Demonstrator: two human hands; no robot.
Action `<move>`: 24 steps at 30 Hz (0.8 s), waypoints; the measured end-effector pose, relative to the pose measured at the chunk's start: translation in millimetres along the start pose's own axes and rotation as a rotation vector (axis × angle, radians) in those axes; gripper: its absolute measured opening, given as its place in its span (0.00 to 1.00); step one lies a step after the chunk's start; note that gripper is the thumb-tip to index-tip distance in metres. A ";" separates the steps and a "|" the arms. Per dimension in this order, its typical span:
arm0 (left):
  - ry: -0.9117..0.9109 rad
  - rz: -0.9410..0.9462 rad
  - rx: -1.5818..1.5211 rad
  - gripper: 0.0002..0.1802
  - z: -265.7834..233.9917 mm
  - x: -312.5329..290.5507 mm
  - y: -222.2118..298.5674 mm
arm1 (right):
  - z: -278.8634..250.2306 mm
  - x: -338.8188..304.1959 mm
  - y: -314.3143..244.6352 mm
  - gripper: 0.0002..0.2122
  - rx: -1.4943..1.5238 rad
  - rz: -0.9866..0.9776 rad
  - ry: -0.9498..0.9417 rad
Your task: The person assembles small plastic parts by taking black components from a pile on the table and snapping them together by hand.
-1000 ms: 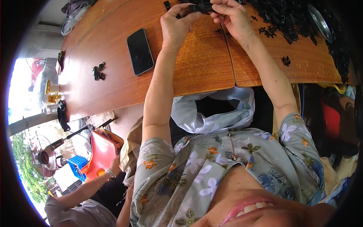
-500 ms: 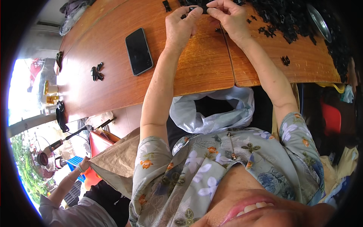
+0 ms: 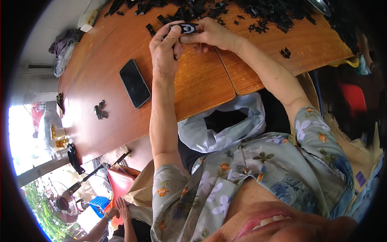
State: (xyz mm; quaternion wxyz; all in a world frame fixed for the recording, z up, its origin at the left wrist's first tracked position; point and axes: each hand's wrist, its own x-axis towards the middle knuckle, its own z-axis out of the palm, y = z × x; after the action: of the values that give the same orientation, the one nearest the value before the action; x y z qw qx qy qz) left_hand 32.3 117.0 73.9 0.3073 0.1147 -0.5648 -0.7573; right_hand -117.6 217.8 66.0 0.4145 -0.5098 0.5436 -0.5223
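A small black plastic part (image 3: 188, 28) with a light rectangular detail is held between my two hands above the wooden table. My left hand (image 3: 165, 50) pinches its left end with thumb and fingers. At its right end, my right hand (image 3: 213, 34) grips it, the thumb underneath and the fingers partly hidden. Just beyond my hands lie more black plastic pieces (image 3: 173, 18). A dark-screened phone (image 3: 135, 83) rests on the table left of my left forearm.
A heap of black parts (image 3: 274, 14) spreads along the far right, beside a metal dish (image 3: 320, 6). A few pieces (image 3: 100, 109) lie left of the phone. A white plastic bag (image 3: 217, 137) hangs open below the table edge. Another person's hands (image 3: 121, 207) are at lower left.
The view has shifted, so the table sits lower and more of its far side shows. My hands still hold the black part, whose light detail is now visible. The other person's hands have moved.
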 end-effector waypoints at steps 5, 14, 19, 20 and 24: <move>0.071 0.013 0.033 0.13 0.1 2.3 2.8 | -8.1 0.8 1.0 0.19 0.092 -0.152 0.046; 0.043 -0.009 -0.072 0.16 -3.0 3.9 0.8 | -1.4 -6.8 -16.0 0.17 -0.170 -0.127 0.155; 0.188 0.036 -0.265 0.15 -42.5 3.2 4.1 | -73.1 -16.6 -19.1 0.10 -1.312 0.037 0.847; 0.155 0.014 -0.366 0.15 -43.3 10.5 0.7 | -96.6 -32.7 -23.3 0.09 -1.360 0.244 0.850; 0.289 0.037 -0.398 0.15 -49.2 16.4 -2.2 | -124.6 -34.1 1.9 0.06 -1.475 0.452 0.679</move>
State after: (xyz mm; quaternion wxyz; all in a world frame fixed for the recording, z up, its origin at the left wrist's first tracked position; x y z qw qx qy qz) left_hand 44.3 69.0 58.2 0.4154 0.1486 -0.3567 -0.8235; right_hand -235.7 269.4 75.2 -0.1161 -0.3442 0.9296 -0.0628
